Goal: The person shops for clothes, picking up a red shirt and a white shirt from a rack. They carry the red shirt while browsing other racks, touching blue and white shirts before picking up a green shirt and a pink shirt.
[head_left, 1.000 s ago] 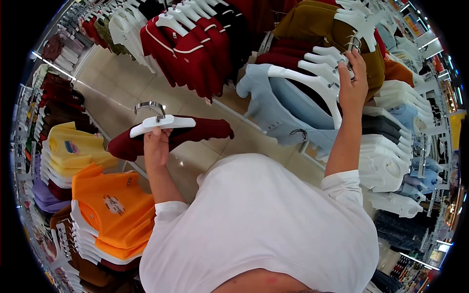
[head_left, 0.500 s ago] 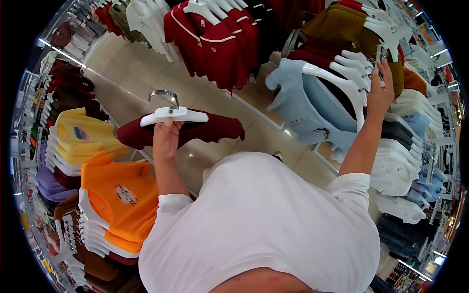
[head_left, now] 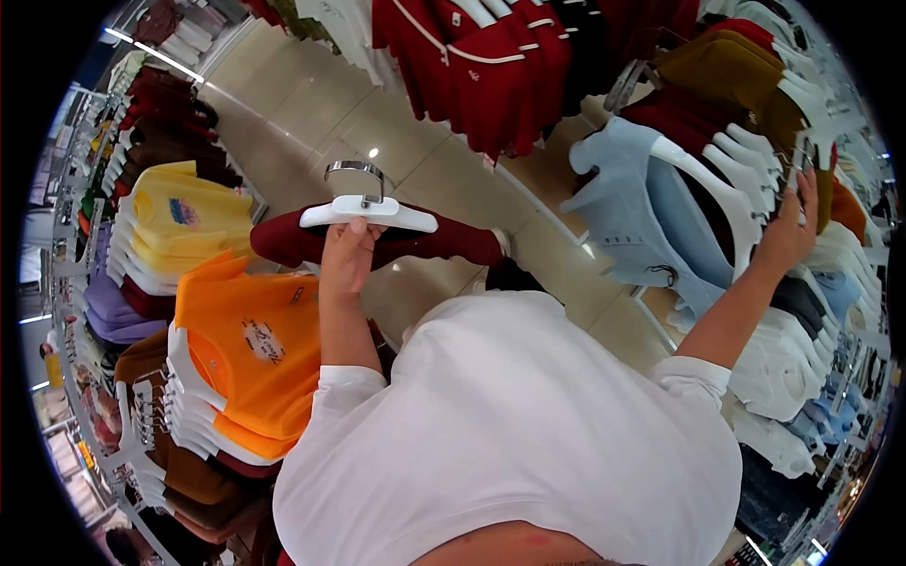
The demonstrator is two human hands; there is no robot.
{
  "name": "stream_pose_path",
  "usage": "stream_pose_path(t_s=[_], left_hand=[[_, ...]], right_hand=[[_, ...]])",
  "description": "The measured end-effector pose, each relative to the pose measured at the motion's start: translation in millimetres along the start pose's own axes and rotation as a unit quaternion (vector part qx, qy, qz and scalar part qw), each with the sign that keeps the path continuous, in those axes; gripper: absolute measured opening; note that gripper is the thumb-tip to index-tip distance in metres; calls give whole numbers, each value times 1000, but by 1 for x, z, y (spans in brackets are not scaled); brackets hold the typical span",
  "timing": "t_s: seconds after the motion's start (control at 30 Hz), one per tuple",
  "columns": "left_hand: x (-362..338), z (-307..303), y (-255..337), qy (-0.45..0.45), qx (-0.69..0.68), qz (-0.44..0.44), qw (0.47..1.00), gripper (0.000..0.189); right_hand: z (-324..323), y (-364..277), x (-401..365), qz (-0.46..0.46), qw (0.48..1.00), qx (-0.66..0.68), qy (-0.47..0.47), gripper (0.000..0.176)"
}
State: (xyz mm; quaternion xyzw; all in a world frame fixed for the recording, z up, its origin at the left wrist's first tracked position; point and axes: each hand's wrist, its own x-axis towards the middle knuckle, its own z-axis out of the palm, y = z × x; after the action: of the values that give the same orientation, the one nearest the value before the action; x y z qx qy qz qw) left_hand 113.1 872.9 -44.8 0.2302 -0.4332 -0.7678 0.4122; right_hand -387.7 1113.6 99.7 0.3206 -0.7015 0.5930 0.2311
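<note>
My left hand (head_left: 346,259) is closed on a white hanger (head_left: 368,215) with a metal hook pointing up. From that hanger hangs a maroon garment (head_left: 453,247), seen from above and held out over the aisle. My right hand (head_left: 795,226) reaches up to the rack on the right, its fingers stretched out beside the metal hanger hooks; whether they touch a hook I cannot make out. Just left of it hangs a light blue top (head_left: 632,212) on a white hanger (head_left: 708,184), with maroon garments (head_left: 681,118) behind it.
Orange shirts (head_left: 250,349) and yellow shirts (head_left: 193,222) hang on the left rack. Red tops with white trim (head_left: 472,75) hang ahead. Olive-brown garments (head_left: 722,66) and white tops (head_left: 779,363) fill the right rack. Tiled floor (head_left: 311,104) runs between the racks.
The view has shifted, so the racks and both hands appear further right. My left hand keeps the hanger with the maroon garment; my right hand stays by the hooks. A foot now shows beyond the garment.
</note>
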Motion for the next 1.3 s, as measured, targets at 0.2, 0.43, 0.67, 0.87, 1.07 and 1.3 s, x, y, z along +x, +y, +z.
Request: stream_pose_path(t_s=[0.2, 0.43, 0.67, 0.87, 1.07, 1.3], left_hand=[[7, -8, 2, 44, 22, -14, 999, 39], [65, -11, 5, 50, 46, -47, 997, 41], [170, -15, 14, -27, 41, -33, 998, 40], [243, -19, 47, -131, 65, -32, 989, 57], [278, -24, 71, -173, 79, -54, 980, 63], [303, -25, 82, -205, 92, -121, 967, 63]], right_hand=[[12, -8, -4, 1, 999, 21, 43, 28], [3, 14, 1, -112, 990, -78, 31, 31], [-8, 35, 0, -108, 990, -40, 77, 24], [-20, 36, 2, -170, 983, -61, 16, 33], [-36, 34, 9, -252, 952, -115, -133, 46], [-34, 27, -7, 9, 983, 109, 150, 20]])
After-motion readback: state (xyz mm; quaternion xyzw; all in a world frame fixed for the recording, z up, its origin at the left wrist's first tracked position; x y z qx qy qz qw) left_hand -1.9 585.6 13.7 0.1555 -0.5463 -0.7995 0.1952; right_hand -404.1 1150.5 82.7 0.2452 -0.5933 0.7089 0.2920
